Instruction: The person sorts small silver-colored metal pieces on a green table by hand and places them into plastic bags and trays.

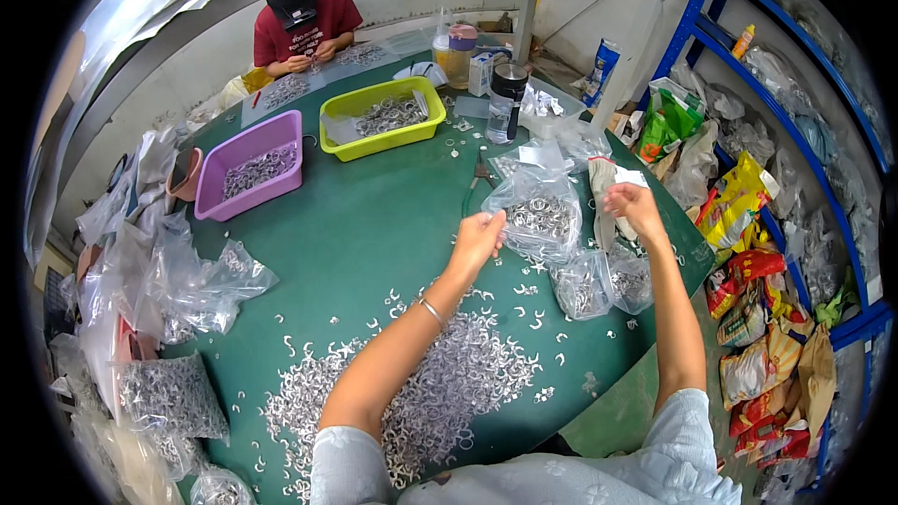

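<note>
My left hand (479, 238) is closed at the left edge of a clear plastic bag (541, 215) full of small silvery metal rings; its fingertips pinch the edge. To the right, my right hand (634, 207) hovers over a pair of pale work gloves (603, 194), fingers curled together; anything between them is too small to make out. Two smaller clear bags of metal parts, one (583, 286) left of the other (630, 281), lie just below. Spread under and around my left forearm is a large pile of crescent-shaped metal pieces (440, 388). Green-handled pliers (478, 175) rest beyond my left hand.
On the green table (346, 243) stand a purple basin (253, 168) and a lime-green basin (383, 120) of metal parts. A dark-lidded bottle (506, 103) is at the back. Full plastic bags (173, 397) crowd the left. Across sits a co-worker (304, 28). Blue shelving (795, 122) lines the right.
</note>
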`<action>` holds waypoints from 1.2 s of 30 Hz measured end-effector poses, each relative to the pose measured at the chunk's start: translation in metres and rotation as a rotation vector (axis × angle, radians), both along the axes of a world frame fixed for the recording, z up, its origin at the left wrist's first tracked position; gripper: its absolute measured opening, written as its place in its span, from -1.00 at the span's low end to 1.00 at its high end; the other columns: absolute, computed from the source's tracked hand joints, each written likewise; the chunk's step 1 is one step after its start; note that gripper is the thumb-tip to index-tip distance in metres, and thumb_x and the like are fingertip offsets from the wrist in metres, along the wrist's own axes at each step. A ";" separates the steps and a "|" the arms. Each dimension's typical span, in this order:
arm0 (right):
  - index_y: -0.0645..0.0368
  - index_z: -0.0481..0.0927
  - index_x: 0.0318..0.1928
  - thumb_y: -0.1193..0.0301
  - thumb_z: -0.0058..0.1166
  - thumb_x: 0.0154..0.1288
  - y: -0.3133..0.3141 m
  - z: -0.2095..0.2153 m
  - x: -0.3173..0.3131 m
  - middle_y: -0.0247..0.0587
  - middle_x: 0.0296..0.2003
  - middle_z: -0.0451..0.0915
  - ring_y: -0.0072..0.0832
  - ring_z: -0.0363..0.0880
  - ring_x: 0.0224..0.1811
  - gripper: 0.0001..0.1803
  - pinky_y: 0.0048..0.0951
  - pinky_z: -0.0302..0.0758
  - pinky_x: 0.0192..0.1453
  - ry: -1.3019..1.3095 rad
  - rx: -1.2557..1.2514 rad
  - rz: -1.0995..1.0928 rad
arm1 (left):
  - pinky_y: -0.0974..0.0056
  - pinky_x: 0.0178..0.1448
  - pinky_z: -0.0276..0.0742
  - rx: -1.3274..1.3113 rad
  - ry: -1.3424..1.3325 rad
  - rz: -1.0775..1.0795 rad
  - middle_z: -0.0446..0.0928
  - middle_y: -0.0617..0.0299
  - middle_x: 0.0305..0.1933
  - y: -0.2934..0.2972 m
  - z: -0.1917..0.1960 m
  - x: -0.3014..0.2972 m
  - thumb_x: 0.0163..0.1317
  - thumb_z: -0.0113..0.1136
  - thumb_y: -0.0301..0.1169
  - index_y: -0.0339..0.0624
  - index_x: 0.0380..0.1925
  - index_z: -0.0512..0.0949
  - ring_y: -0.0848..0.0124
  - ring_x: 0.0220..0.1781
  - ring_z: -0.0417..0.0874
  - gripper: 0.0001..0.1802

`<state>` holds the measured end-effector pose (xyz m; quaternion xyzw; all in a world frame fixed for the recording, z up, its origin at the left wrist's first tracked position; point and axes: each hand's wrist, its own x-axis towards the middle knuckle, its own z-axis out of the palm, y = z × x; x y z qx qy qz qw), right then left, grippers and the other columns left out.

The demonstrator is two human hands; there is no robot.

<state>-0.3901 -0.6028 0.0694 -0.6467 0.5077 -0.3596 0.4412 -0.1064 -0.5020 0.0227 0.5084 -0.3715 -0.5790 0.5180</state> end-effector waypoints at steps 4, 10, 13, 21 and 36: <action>0.33 0.52 -0.20 0.58 -0.06 0.18 -0.007 -0.019 0.002 -0.21 -0.42 0.60 -0.55 0.53 -0.47 -0.82 -0.53 0.45 -0.38 0.254 -0.074 0.065 | 0.46 -0.38 0.46 -0.042 0.186 -0.124 0.49 0.20 -0.33 0.001 -0.010 0.012 0.34 -0.11 -0.24 -0.29 -0.19 0.46 0.53 -0.41 0.49 -0.68; 0.30 0.52 -0.39 0.50 0.02 0.18 0.115 0.039 0.095 -0.12 -0.53 0.56 -0.35 0.54 -0.50 -0.90 -0.40 0.44 -0.34 0.186 -0.627 0.095 | 0.37 -0.05 0.49 -0.180 0.025 -0.204 0.44 0.18 0.08 0.002 -0.014 0.030 0.32 -0.14 -0.40 -0.26 0.12 0.35 0.45 -0.07 0.52 -0.62; 0.36 0.50 -0.39 0.57 -0.05 0.13 0.138 0.017 0.105 0.02 -0.44 0.57 -0.14 0.57 -0.37 -0.91 -0.27 0.48 -0.27 0.530 -0.359 0.542 | 0.38 0.01 0.46 -0.285 -0.069 -0.290 0.43 0.18 0.12 -0.015 0.006 0.010 0.25 -0.13 -0.54 -0.22 0.12 0.37 0.47 0.00 0.49 -0.60; 0.52 0.35 -0.01 0.54 -0.11 0.09 0.128 -0.052 0.131 0.29 -0.05 0.45 -0.02 0.44 0.05 -0.58 -0.17 0.36 0.13 1.319 -0.324 0.244 | 0.09 0.08 0.34 -0.516 -1.050 0.048 0.47 0.10 -0.17 0.001 -0.038 0.020 -0.01 0.05 -0.66 -0.27 -0.23 0.52 0.09 -0.05 0.44 -0.72; 0.46 0.23 0.14 0.53 -0.11 0.19 0.143 -0.094 0.138 0.28 0.16 0.21 0.07 0.12 0.26 -0.51 -0.12 0.09 0.31 0.697 -0.494 0.135 | 0.16 -0.07 0.48 -0.467 -0.652 -0.151 0.55 -0.16 -0.21 -0.025 -0.028 -0.002 0.11 0.20 -0.28 -0.34 -0.23 0.55 -0.04 -0.17 0.57 -0.66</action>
